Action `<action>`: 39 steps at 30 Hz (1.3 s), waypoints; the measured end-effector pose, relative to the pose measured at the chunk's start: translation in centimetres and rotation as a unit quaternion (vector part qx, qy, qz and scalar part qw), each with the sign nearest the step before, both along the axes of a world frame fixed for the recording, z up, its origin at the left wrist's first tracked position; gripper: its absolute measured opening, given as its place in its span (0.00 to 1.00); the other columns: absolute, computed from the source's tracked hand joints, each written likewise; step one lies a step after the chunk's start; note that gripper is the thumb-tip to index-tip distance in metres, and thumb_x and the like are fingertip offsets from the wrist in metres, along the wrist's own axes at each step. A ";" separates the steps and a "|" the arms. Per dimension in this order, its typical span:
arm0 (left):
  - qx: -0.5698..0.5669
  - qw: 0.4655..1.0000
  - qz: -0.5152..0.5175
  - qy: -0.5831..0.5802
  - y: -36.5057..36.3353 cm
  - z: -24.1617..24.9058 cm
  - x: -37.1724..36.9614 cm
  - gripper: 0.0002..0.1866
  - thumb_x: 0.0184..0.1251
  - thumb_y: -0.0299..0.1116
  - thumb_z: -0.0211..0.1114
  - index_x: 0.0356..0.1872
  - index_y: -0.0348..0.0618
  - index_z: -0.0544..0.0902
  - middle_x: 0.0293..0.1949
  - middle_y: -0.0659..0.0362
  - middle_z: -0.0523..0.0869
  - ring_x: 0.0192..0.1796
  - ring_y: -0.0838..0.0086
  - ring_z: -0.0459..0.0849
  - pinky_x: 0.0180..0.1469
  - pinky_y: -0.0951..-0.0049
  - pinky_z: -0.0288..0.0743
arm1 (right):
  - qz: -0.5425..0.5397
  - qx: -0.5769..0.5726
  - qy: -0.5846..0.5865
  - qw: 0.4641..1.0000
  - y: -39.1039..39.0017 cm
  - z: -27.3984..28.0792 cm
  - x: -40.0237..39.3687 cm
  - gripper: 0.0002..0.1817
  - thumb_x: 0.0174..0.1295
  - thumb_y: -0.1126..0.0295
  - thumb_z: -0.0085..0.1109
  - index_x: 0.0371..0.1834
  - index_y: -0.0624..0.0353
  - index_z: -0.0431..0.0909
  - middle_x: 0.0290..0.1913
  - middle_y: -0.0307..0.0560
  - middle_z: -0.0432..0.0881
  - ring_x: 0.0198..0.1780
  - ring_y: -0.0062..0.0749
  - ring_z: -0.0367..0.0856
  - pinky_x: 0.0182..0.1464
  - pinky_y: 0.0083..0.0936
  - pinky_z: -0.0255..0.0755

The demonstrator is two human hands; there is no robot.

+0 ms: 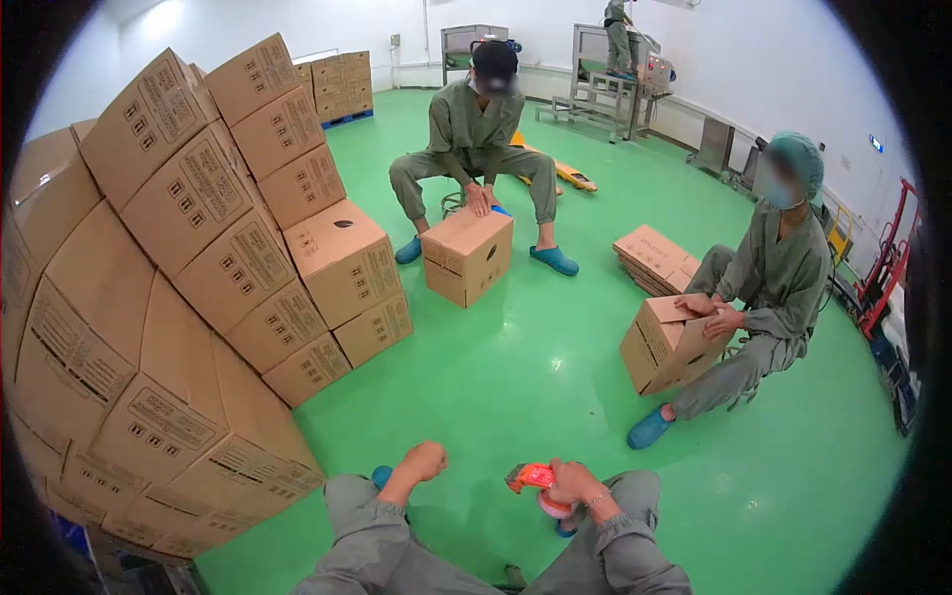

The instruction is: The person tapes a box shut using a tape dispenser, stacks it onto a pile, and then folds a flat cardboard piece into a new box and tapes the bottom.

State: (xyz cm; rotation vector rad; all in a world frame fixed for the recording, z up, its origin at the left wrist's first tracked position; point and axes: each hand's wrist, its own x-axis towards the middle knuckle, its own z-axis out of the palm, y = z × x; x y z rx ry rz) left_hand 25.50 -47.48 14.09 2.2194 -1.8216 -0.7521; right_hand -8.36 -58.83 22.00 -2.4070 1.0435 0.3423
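My right hand [577,485] is wrapped round an orange-red tape dispenser [536,477], whose dark front end points left above the green floor. Part of its roll shows under the fingers. My left hand [423,462] is held over my left knee with its fingers curled closed, and nothing shows in it. No box is within touch of either hand. Ahead, one person rests both hands on a closed cardboard box [466,258]. To the right, a second person presses the top flaps of another cardboard box [666,349].
Tall stacks of printed cardboard boxes [198,198] rise close on my left. Flat folded cartons [654,256] lie beside the person on the right. Behind are a yellow pallet truck [570,177], a metal stepped platform [605,99] with a person on it, and a red hand truck [886,263].
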 end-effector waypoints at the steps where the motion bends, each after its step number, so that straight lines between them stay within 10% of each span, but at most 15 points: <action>1: 0.000 1.000 0.003 0.001 -0.2 1.5 -0.5 0.15 0.54 0.44 0.74 0.30 0.43 0.86 0.34 0.51 0.88 0.36 0.56 0.85 0.38 0.56 0.78 | 0.005 -0.002 0.006 1.000 -0.3 -0.1 0.3 0.29 0.49 0.54 0.63 0.48 0.66 0.72 0.37 0.68 0.83 0.41 0.63 0.83 0.45 0.50 0.77; 25: 0.072 0.997 0.024 0.014 0.7 4.3 -1.7 0.27 0.58 0.54 0.70 0.50 0.44 0.80 0.52 0.49 0.83 0.56 0.55 0.80 0.56 0.56 0.75 | 0.034 0.003 0.004 0.999 -0.4 -1.2 0.9 0.32 0.47 0.54 0.65 0.50 0.69 0.71 0.39 0.70 0.82 0.45 0.64 0.81 0.49 0.49 0.76; 28: 0.032 0.999 0.026 -0.001 0.5 3.2 -1.6 0.29 0.58 0.53 0.70 0.51 0.41 0.79 0.52 0.48 0.82 0.56 0.54 0.80 0.56 0.57 0.75 | 0.010 0.007 -0.002 1.000 -0.1 -1.2 0.6 0.29 0.45 0.59 0.64 0.50 0.65 0.73 0.41 0.69 0.83 0.47 0.63 0.81 0.50 0.48 0.75; 30: -0.280 0.951 0.132 0.010 0.1 1.9 -1.7 0.30 0.57 0.53 0.70 0.51 0.38 0.78 0.52 0.48 0.82 0.55 0.53 0.81 0.56 0.56 0.75 | 0.015 0.007 0.014 1.000 -0.1 -1.4 0.5 0.29 0.45 0.59 0.64 0.50 0.65 0.73 0.41 0.68 0.83 0.47 0.64 0.81 0.50 0.48 0.75; 39: -0.361 0.929 0.037 -0.078 -4.4 6.1 -7.3 0.44 0.54 0.59 0.71 0.63 0.32 0.70 0.64 0.44 0.69 0.64 0.50 0.69 0.66 0.54 0.62 | -0.033 0.067 -0.074 0.994 -0.7 0.5 -2.8 0.27 0.43 0.65 0.64 0.49 0.63 0.75 0.39 0.64 0.84 0.44 0.57 0.83 0.47 0.41 0.77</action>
